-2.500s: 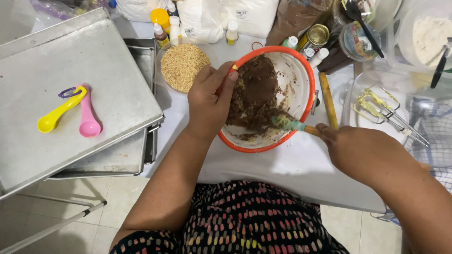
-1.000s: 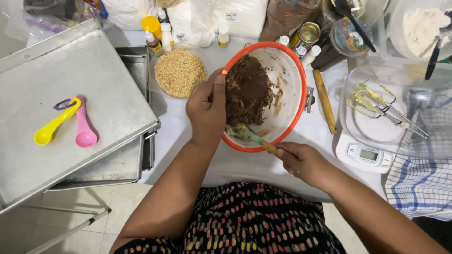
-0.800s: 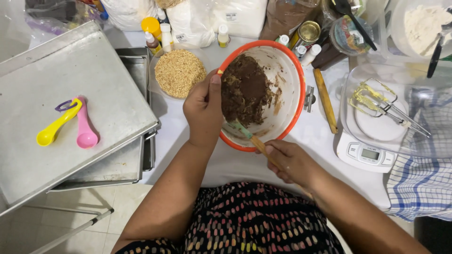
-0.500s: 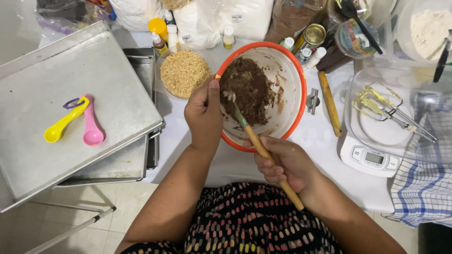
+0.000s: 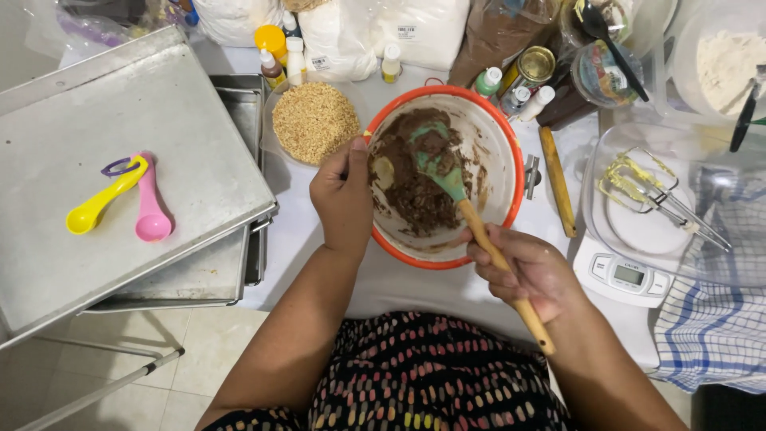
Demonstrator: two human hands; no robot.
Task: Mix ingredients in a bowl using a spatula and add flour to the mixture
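On the white-covered table sits a round orange-rimmed plastic mixing bowl point(image 5: 511, 152) with lumpy, sticky brown dough point(image 5: 415, 187) heaped on its left side. My left hand point(image 5: 345, 199) clamps the bowl's near-left rim, thumb hooked inside. My right hand point(image 5: 531, 271) is fisted around the wooden handle of a green silicone spatula point(image 5: 447, 175), blade tilted into the dough; a shallow glass dish of crumbly chopped nuts point(image 5: 315, 120) lies just beside the bowl.

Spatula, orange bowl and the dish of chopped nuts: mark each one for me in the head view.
spatula point(image 5: 447, 177), head view: green blade, resting on the brown batter.
orange bowl point(image 5: 517, 172), head view: right-hand rim.
dish of chopped nuts point(image 5: 315, 121), head view: middle of the nut heap.
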